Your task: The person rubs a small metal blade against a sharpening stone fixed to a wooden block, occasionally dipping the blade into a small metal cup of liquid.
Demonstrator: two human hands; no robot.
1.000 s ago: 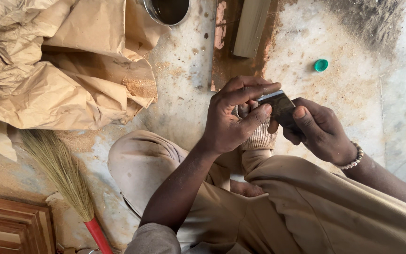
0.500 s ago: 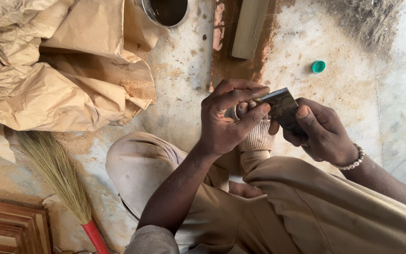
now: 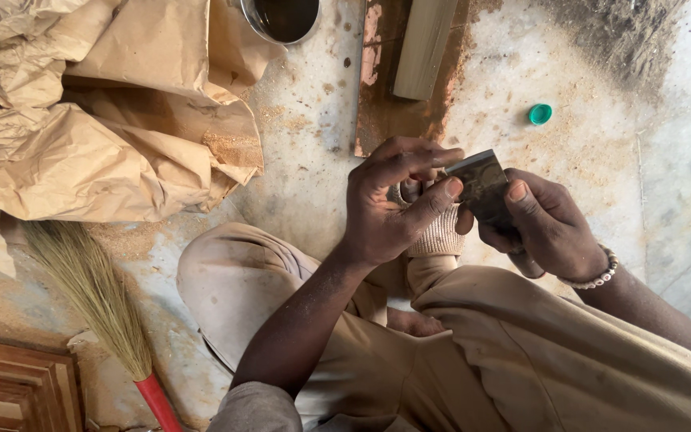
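Pinching a dark flat blade (image 3: 483,190) in the right hand's (image 3: 549,228) grip above the knees, tilted slightly lower than a second ago; pressing left hand (image 3: 385,208) fingertips together on its upper edge; sitting beside crumpled brown paper (image 3: 97,112); green cap (image 3: 540,114) lying on the floor.

Small dark flat rectangular block (image 3: 483,188), dull grey-black with a paler worn top edge. Held tilted above the knees, clear of the floor. Right hand (image 3: 549,228) grips its lower end, thumb on the face; left hand (image 3: 389,204) fingers (image 3: 433,200) pinch its upper corner. Lower part hidden by the hands.
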